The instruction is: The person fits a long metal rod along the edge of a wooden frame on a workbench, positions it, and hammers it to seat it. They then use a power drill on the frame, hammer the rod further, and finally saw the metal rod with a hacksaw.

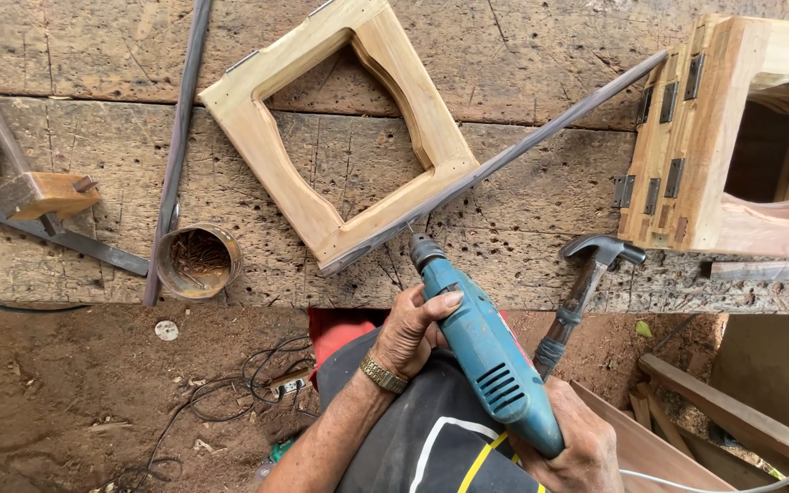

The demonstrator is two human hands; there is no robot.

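Both hands were on a blue drill (486, 351), held aslant over the near edge of the tabletop (541, 196). Left hand (410, 333) was closed around the front of the body, thumb laid across the top, just behind the chuck. Right hand (577, 447) was wrapped tight on the rear grip; white cord trailed off right. The bit tip met the near corner of a square wooden frame (344, 128) lying flat on the tabletop, where a dark metal strip (541, 128) ran along the frame's edge.

A hammer (582, 283) lay just right of the drill, head on the tabletop, handle overhanging. A stack of frames (732, 137) stood at far right. A rusty can (198, 263) sat left, beside a long rod (178, 137).
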